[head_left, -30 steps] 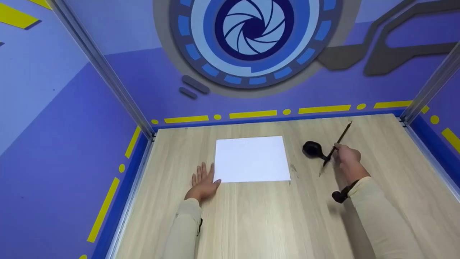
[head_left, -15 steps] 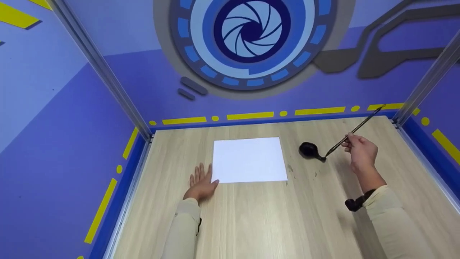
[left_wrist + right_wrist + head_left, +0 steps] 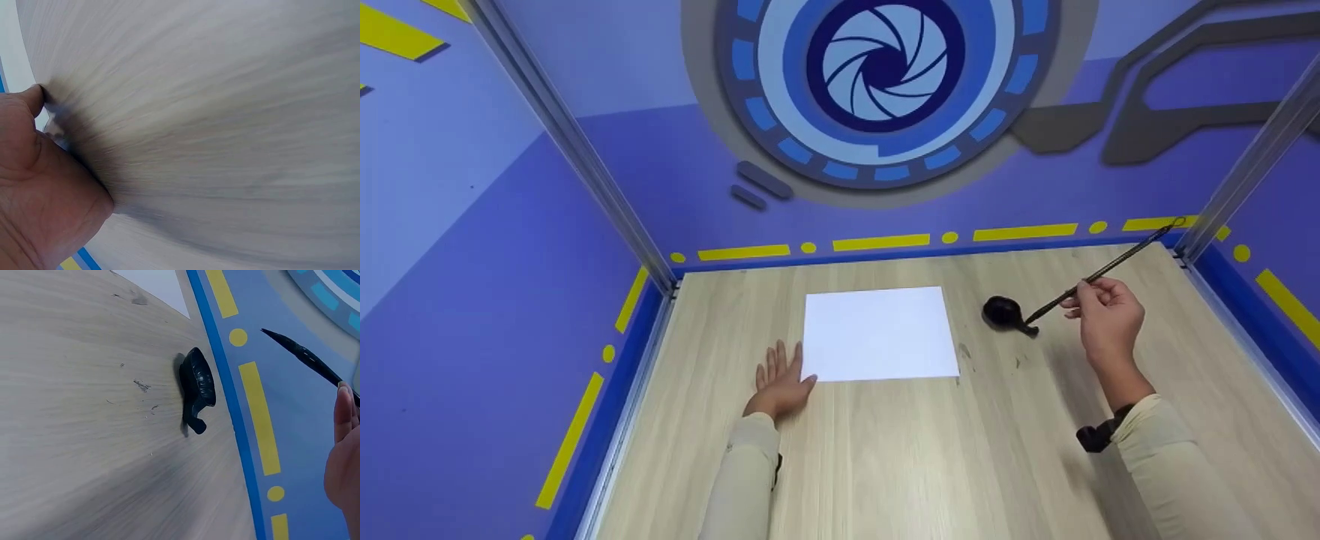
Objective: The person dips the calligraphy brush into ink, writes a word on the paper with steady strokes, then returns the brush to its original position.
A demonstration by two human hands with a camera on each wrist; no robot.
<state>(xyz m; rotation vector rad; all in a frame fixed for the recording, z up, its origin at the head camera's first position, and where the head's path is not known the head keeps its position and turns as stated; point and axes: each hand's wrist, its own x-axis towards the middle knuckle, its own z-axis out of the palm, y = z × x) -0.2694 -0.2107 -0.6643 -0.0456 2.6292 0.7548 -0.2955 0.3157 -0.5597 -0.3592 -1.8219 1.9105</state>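
A white sheet of paper (image 3: 881,335) lies on the wooden table. At its left edge my left hand (image 3: 782,384) rests with straight, spread fingers, the thumb at the paper's lower left corner. My right hand (image 3: 1112,322) pinches a dark writing brush (image 3: 1123,256) along its shaft, above the table at the right. The brush slants, its loop end up to the right and its dark pointed tip (image 3: 281,340) down to the left. Just left of the hand sits a small black dish (image 3: 1002,313) with a short curved handle. In the right wrist view the tip is apart from the dish.
Dark smudges (image 3: 142,385) mark the wooden table (image 3: 885,465) between paper and dish. A blue patterned wall (image 3: 645,172) rises behind the table, with metal posts (image 3: 577,150) at the corners and side walls left and right.
My right hand has risen and shifted right with the brush, which leans more. Its tip has left its low place beyond the dish's handle. My left hand has stayed at the paper.
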